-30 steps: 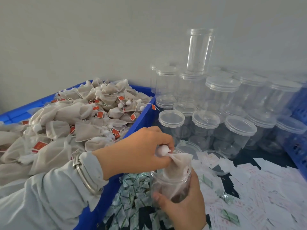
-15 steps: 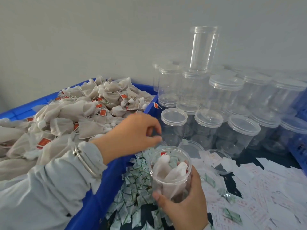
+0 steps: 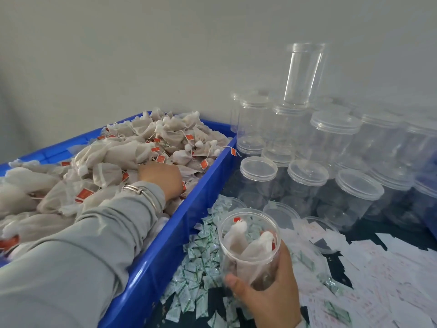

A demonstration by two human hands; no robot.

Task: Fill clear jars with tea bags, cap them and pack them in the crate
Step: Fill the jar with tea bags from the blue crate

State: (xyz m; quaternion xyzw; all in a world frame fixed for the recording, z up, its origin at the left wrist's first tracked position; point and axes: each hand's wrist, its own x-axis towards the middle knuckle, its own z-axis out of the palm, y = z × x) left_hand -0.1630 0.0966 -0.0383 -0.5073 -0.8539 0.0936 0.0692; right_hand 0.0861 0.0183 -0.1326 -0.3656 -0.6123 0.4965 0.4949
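Observation:
My right hand (image 3: 269,301) grips an uncapped clear jar (image 3: 248,245) low at the front, above the table. Two white tea bags (image 3: 238,237) stand inside it, knotted tops up. My left hand (image 3: 160,178) reaches into the blue crate (image 3: 189,209) and lies on the heap of tea bags (image 3: 113,157) with red tags. Its fingers dip down among the bags and are hidden, so whether it holds a bag is unclear. A grey sleeve and a metal bangle cover that wrist.
Several empty capped jars (image 3: 307,176) crowd the back right, with one tall uncapped jar (image 3: 302,74) standing on top of them. Loose lids (image 3: 281,211) lie just behind the held jar. Small green-white sachets (image 3: 198,263) and paper slips (image 3: 390,280) litter the dark table.
My left hand let go of a tea bag inside the jar, then swung left into the crate onto the heap. The jar in my right hand dropped slightly.

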